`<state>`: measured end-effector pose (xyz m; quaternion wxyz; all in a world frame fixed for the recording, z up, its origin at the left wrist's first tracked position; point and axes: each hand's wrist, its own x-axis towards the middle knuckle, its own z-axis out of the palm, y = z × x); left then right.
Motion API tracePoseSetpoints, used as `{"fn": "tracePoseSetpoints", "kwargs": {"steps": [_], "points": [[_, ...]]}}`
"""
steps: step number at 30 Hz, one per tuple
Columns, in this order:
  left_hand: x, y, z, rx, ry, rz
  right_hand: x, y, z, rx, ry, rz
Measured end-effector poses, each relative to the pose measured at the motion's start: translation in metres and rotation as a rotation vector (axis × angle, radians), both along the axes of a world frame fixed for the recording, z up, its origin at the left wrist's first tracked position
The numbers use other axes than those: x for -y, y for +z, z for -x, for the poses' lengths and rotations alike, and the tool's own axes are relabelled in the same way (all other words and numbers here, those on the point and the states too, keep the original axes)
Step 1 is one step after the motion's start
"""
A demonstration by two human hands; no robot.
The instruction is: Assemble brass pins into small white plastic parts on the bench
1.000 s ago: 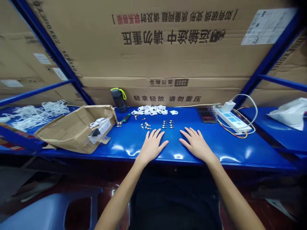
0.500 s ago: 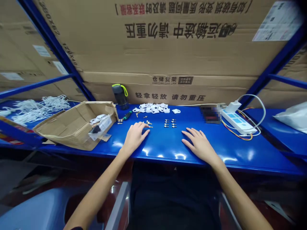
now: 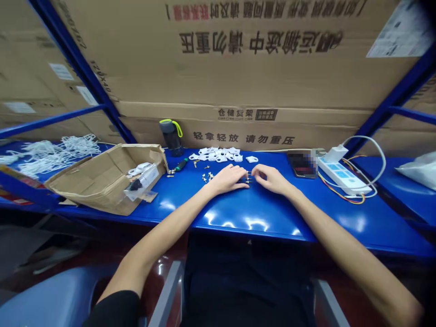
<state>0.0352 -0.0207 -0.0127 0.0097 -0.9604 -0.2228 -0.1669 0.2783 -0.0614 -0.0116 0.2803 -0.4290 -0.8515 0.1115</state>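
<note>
Both hands meet over the middle of the blue table (image 3: 190, 204), on either side of small metal pins (image 3: 249, 180) lying in short rows. My left hand (image 3: 229, 179) reaches across from the left, palm down, its fingers over part of the rows and its thumb apart from them. From the other side, my right hand (image 3: 270, 178) curls its fingers inward at the pins' right ends; its fingertips are partly hidden, and what they hold, if anything, does not show. More loose metal pins (image 3: 207, 176) lie left of my left hand. Behind the hands is a pile of white plastic pieces (image 3: 218, 156).
A cardboard box (image 3: 102, 181) holding white parts and a clear bag stands left. Near it are a green-handled screwdriver (image 3: 181, 165) and a dark bottle (image 3: 171, 138). To the right lie a phone (image 3: 301, 164) and a power strip (image 3: 344, 177). White cords (image 3: 64, 152) are heaped far left.
My left hand has moved right, away from the loose pins, onto the rows. My right hand has moved in from the right and curled its fingers. The rows are now mostly covered.
</note>
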Motion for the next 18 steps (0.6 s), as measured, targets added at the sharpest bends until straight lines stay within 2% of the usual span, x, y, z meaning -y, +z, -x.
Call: {"fn": "tracePoseSetpoints", "kwargs": {"steps": [5, 10, 14, 18], "points": [[0.001, -0.009, 0.009, 0.084, 0.022, 0.128, 0.008, -0.008, -0.001, 0.055, 0.085, 0.049], [-0.001, -0.014, 0.008, 0.157, 0.045, 0.172, -0.001, -0.015, 0.005, 0.079, 0.033, 0.036], [-0.002, -0.018, 0.006, 0.185, 0.069, 0.179, -0.009, -0.026, 0.006, -0.033, 0.015, -0.002], [-0.003, -0.02, 0.006, 0.22, 0.05, 0.192, -0.011, -0.031, 0.007, -0.153, 0.064, -0.011]]}}
